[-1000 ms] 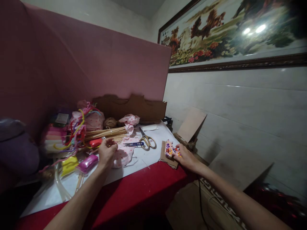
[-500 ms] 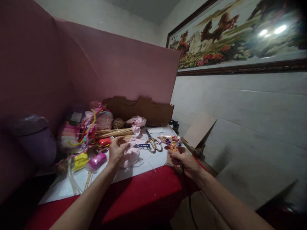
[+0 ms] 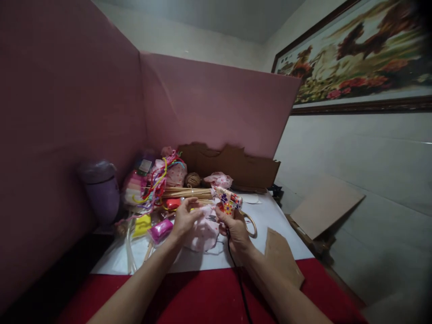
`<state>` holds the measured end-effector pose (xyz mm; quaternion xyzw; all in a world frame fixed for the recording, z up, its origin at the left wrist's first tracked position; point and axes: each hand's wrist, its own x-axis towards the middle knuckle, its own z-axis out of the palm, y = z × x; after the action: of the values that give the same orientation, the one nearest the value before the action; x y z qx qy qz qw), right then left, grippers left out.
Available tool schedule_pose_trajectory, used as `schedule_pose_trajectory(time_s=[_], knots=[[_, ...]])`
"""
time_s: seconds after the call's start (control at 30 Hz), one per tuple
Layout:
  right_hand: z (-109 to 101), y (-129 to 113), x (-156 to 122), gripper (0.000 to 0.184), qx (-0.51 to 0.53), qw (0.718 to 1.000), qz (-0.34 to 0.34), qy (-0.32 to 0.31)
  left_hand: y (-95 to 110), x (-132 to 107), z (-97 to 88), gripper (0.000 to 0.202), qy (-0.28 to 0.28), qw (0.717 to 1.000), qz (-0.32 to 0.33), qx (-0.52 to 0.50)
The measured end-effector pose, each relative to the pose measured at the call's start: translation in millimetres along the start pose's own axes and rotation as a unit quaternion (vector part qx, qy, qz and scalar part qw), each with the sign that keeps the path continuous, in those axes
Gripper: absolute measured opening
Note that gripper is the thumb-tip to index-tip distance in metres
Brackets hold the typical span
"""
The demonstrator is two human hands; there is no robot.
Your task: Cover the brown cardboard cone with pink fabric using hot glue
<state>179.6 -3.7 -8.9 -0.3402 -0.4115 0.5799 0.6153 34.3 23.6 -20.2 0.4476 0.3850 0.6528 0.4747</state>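
My right hand (image 3: 236, 229) is wrapped round a hot glue gun (image 3: 228, 201) with a bright flower pattern, its black cord (image 3: 240, 288) trailing down toward me. Close by on the left, my left hand (image 3: 187, 218) pinches a small pale piece (image 3: 206, 209), blurred, perhaps cloth. Beneath both hands lies pink dotted cloth (image 3: 204, 236) on white paper. Gold-handled scissors (image 3: 252, 225) lie partly hidden behind my right hand. Of the dark-blue thread snips (image 3: 211, 218), only a bit shows between the hands.
At the left are a purple lidded cup (image 3: 101, 193), coloured pipe cleaners (image 3: 165, 173), and yellow (image 3: 141, 225) and magenta (image 3: 160, 231) packets. Bamboo sticks (image 3: 189, 193) and a twine ball (image 3: 193, 180) lie behind. Cardboard (image 3: 281, 256) rests at the right.
My right hand has brought the glue gun left, close to my left hand. The view has turned left, showing more of the cup. The thread snips are now mostly covered.
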Motion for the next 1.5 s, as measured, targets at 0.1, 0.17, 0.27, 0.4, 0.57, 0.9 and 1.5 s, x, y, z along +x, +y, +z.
schedule_pose_trajectory(time_s=[0.1,0.17,0.27,0.4,0.57,0.9,1.5], knots=[[-8,14,5,0.03,-0.068,0.997,-0.04,0.017,-1,-4,4.3,0.049,-0.025,1.0,-0.01,-0.01],[-13,18,5,0.026,-0.096,0.994,-0.04,0.023,-3,-7,8.8,0.047,-0.038,0.999,-0.011,-0.011],[-16,18,3,0.024,-0.126,0.991,-0.038,0.04,-3,-13,15.4,0.04,-0.053,0.999,-0.014,-0.001],[-16,17,3,0.021,-0.115,0.991,-0.034,0.06,2,-18,17.6,0.028,-0.058,0.997,-0.048,0.037],[-21,18,6,0.021,-0.077,0.994,-0.032,0.066,4,-17,11.0,0.008,-0.056,0.994,-0.096,0.008],[-17,10,0,0.021,-0.042,0.999,-0.031,0.015,6,-18,11.7,0.019,-0.093,0.987,-0.13,-0.026],[-23,11,2,0.022,-0.034,0.998,-0.045,0.002,3,-16,11.6,0.037,-0.115,0.977,-0.164,-0.073]])
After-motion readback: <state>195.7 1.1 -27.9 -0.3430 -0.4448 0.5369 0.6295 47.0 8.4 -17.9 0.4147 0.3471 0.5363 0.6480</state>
